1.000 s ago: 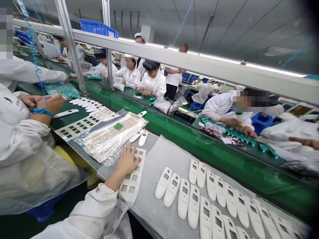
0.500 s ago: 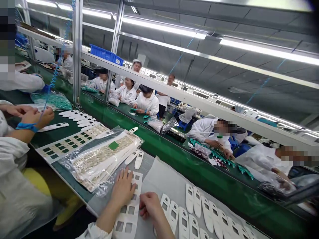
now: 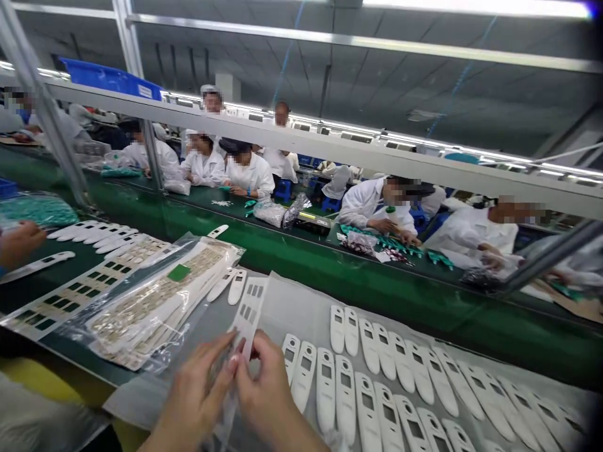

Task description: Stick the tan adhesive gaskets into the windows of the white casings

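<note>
My left hand [image 3: 198, 380] and my right hand [image 3: 266, 383] are close together, thumbs and fingertips meeting in a pinch. Whatever lies between the fingertips is too small and hidden to name. Just beneath them is a white sheet with rows of square cut-outs [image 3: 258, 292], its middle covered by my fingers. To the right of my right hand, white elongated plastic housings [image 3: 326, 389] with small windows lie in rows on a grey mat [image 3: 296, 301]. Two more white housings [image 3: 237, 287] rest beyond the sheet's far left edge.
A clear plastic bag of cut-out sheets [image 3: 155, 301] with a green square [image 3: 179, 272] on it lies at left, beside another sheet [image 3: 70, 292]. A co-worker's hand [image 3: 21, 242] shows at far left. Beyond runs a green belt [image 3: 282, 251], with people seated across it.
My left hand has lifted from flat on the sheet and met my right hand in a pinch. The view has swung right and shows more of the housings.
</note>
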Tool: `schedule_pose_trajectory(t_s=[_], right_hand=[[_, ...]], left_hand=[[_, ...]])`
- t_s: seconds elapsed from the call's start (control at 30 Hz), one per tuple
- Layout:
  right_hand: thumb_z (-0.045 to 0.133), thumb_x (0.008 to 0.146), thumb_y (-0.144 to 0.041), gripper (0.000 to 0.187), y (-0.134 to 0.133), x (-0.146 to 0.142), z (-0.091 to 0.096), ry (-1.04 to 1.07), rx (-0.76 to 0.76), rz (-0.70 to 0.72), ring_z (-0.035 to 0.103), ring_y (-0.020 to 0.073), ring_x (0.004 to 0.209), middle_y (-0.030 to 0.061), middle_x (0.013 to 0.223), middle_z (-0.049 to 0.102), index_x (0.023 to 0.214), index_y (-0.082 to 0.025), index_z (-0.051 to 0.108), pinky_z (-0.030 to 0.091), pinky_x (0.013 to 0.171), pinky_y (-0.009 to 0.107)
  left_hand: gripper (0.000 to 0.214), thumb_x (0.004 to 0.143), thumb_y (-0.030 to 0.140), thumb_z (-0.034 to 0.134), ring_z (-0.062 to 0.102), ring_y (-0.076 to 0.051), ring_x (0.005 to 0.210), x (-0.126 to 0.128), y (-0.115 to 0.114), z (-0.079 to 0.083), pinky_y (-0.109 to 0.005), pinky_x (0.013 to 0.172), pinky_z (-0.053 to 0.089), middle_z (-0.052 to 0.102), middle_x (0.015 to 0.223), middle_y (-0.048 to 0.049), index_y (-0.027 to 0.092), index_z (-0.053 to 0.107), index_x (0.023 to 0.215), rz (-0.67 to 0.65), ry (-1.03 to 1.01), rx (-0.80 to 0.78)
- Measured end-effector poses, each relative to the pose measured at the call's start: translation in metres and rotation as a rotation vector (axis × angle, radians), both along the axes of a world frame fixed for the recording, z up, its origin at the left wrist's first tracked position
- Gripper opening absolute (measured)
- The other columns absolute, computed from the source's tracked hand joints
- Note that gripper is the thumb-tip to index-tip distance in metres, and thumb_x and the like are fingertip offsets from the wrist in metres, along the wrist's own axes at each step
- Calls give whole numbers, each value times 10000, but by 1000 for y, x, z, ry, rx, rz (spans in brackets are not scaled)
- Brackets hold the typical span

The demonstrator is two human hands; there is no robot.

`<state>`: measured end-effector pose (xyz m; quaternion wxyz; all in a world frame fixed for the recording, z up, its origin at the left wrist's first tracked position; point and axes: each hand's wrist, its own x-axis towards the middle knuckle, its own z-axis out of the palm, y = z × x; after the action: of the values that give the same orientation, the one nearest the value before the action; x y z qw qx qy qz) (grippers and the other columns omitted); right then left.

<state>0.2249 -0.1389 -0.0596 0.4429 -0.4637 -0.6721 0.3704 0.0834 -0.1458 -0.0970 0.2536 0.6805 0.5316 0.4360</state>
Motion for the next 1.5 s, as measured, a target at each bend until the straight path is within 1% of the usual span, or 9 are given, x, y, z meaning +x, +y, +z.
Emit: schedule_pose_trajectory(t_s=[0.3,0.47,0.57,0.73,0.93,1.07,1.13,1.27,1.5], right_hand=[[669,738,-119,590,-60,118,45,-178,219,118,465,226,1309,80,1371,501,1286,-260,502,409,1087,339],[609,856,-230,311,-67,174,28,-98,357,-354,556,270,1190,110,1265,561,1161,-270,560,469,1003,456],[640,857,-339,424,-64,187,23,124,178,-489,611,268,1107,135,1239,594,1243,-249,489,530,909,433],[662,819,-500,459,-53,189,27,263,-198,-110,670,263,1051,99,1110,711,1179,-225,588,554,883,382],[531,905,-500,349,-44,210,26,72,-184,-104,686,211,736,79,816,718,926,-177,661,557,630,305],[542,915,-365,254,-42,226,44,-251,-89,-17,568,152,571,10,638,634,740,-225,663,447,527,257],[574,890,-280,244,-40,225,55,-434,-16,57,504,138,529,-17,571,575,659,-240,644,380,525,261],[564,860,-148,250,-33,217,65,-688,180,111,515,169,600,2,602,579,632,-230,623,346,597,300],[553,902,-176,199,-26,236,96,-992,833,-196,602,278,968,140,1008,656,1064,-119,654,459,847,406]], left_hand=[[412,712,393,757,698,-280,953,109,-7,63,-329,808,569,747,1022,-108,146,714,1039,-331,-999,-719],[279,741,294,691,731,-240,753,140,9,93,-334,731,588,760,947,-90,146,725,975,-566,-1083,-808],[204,821,234,600,722,-211,666,155,16,101,-340,651,597,762,935,-83,155,707,976,-449,-1160,-839],[256,870,264,569,728,-232,781,175,28,109,-428,765,597,731,1078,-88,174,644,1098,-396,-1203,-644],[428,872,317,580,557,-339,1242,156,47,91,-536,1076,411,561,1383,-141,159,552,1269,-310,-983,-366],[787,826,258,674,172,-295,1485,130,46,77,-494,1216,153,190,1618,-71,272,268,1500,-58,-504,269],[902,785,243,730,45,-322,1501,127,38,81,-542,1213,47,142,1631,-38,320,213,1520,-182,-112,489],[387,864,228,643,443,-319,1354,136,24,94,-590,1189,17,686,1214,-85,250,617,1249,-741,391,345],[196,881,221,584,629,-161,633,128,35,99,-263,636,474,670,651,-34,154,644,707,-580,213,80]])
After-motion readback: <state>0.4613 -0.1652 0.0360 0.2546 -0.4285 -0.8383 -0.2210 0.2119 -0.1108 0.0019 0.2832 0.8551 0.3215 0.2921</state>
